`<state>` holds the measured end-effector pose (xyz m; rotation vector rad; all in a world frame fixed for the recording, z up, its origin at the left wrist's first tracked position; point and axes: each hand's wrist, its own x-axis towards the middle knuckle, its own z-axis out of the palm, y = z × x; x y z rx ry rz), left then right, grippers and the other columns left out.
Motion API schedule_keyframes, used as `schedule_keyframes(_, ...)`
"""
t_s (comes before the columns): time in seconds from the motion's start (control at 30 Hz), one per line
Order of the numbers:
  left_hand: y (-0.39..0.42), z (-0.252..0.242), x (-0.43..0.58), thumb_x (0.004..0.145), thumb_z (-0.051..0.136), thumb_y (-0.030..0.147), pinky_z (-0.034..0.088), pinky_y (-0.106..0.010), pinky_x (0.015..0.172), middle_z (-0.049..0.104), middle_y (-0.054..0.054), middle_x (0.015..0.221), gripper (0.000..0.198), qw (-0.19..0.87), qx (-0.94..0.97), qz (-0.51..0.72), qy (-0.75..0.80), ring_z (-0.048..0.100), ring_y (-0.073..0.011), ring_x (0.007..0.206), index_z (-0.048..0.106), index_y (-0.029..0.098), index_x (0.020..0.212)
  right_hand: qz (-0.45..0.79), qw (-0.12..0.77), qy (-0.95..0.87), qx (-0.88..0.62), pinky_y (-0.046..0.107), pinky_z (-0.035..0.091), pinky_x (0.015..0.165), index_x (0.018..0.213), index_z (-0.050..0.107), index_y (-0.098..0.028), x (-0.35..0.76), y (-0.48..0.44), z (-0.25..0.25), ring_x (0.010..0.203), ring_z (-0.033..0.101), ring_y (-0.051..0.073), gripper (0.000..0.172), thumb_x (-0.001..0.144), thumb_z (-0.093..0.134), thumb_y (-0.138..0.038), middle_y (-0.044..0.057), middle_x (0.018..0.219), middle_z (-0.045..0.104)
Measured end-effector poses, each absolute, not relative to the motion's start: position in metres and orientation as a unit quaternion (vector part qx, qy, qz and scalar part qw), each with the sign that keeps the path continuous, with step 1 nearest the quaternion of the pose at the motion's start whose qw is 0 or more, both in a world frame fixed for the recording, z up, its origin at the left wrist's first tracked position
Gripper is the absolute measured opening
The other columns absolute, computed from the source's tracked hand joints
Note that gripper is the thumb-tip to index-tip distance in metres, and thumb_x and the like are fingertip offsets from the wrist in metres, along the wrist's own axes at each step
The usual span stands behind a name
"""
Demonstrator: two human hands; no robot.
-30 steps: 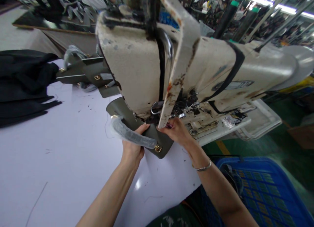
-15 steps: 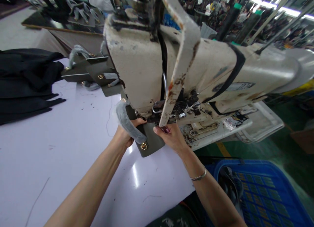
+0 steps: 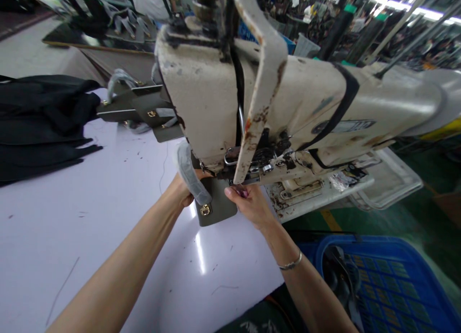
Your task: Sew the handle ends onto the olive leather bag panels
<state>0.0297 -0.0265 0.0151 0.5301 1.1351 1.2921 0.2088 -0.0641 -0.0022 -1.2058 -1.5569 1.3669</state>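
Under the head of a worn cream sewing machine [image 3: 205, 98] lies an olive-grey bag panel [image 3: 219, 206]. It carries a handle [image 3: 192, 177] wrapped in whitish film and a gold buckle [image 3: 205, 209]. My left hand [image 3: 185, 189] grips the panel's left side, its fingers partly hidden behind the handle and the machine. On the right edge, close to the presser foot, my right hand [image 3: 250, 203] pinches the panel between thumb and fingers; a small pinkish item shows in that hand, too unclear to name. The needle area is hidden by the machine head.
More olive panels with wrapped handles [image 3: 151, 107] lie behind the machine on the white table [image 3: 126, 237]. Black fabric pieces [image 3: 39, 126] are stacked at the left. A blue basket [image 3: 392, 246] holding dark pieces stands at lower right, below a pale plastic tray [image 3: 399, 179].
The panel's near end has swung slightly left under the machine, with the handle and buckle shifting along. Both hands keep their hold. The view has moved a little.
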Motion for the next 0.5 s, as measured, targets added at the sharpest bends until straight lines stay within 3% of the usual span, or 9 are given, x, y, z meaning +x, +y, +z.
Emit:
schedule_keyframes(0.17,-0.023,0.017,0.027,0.044,0.088,0.02,0.063,-0.043,0.063,0.073,-0.012,0.066,0.031,0.629,0.248,0.538,0.503,0.073,-0.0358,0.08,0.074,0.013,0.071,0.529,0.368,-0.595,-0.481,0.025,0.025,0.058,0.063,0.037,-0.022,0.209,-0.07,-0.01,0.061,0.031,0.01,0.042,0.09,0.061,-0.045,-0.005,0.064,0.032)
schedule_keyframes(0.37,-0.021,0.015,0.028,0.043,0.09,0.02,0.064,-0.044,0.07,0.076,-0.016,0.075,0.04,0.617,0.242,0.552,0.506,0.073,-0.0397,0.095,0.076,0.01,0.08,0.553,0.36,-0.57,-0.489,0.025,0.021,0.053,0.062,0.032,-0.023,0.208,-0.078,-0.009,0.057,0.027,0.009,0.048,0.089,0.061,-0.05,-0.006,0.061,0.027)
schedule_keyframes(0.5,-0.017,0.012,0.026,0.047,0.087,0.016,0.064,-0.044,0.069,0.076,-0.015,0.074,0.036,0.629,0.222,0.559,0.493,0.074,-0.0387,0.091,0.076,0.011,0.08,0.561,0.385,-0.535,-0.5,0.024,0.021,0.052,0.059,0.034,-0.023,0.203,-0.075,-0.013,0.056,0.027,0.008,0.048,0.084,0.066,-0.048,-0.006,0.06,0.027)
